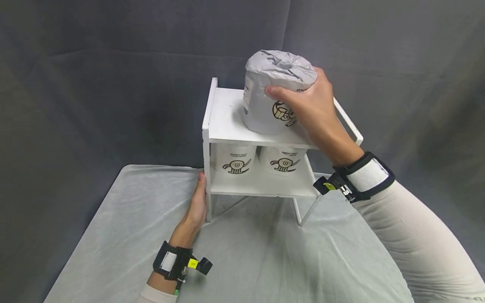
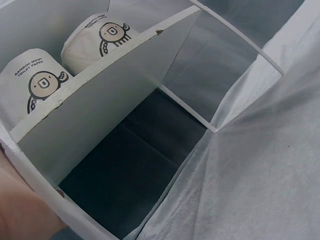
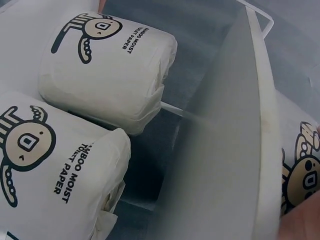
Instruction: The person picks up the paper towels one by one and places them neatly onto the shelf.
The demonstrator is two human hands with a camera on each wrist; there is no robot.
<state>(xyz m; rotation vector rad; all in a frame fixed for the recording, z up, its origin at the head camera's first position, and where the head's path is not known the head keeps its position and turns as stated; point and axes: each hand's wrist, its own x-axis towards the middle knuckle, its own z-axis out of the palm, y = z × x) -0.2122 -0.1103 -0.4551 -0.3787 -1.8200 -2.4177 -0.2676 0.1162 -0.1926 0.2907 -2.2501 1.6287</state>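
Note:
A wrapped toilet paper roll stands upright on or just above the top board of a white two-tier shelf. My right hand grips it from the right, thumb across the front near its upper edge. In the right wrist view, part of that toilet paper roll shows beyond the board. My left hand rests along the outer face of the shelf's left side panel, fingers extended upward. On the lower tier sit two similar rolls, a left roll and a right roll, side by side.
The shelf stands on a table with a pale grey cloth, its thin wire leg at the right. A low rail borders the top tier's right side. Behind hangs a dark grey curtain.

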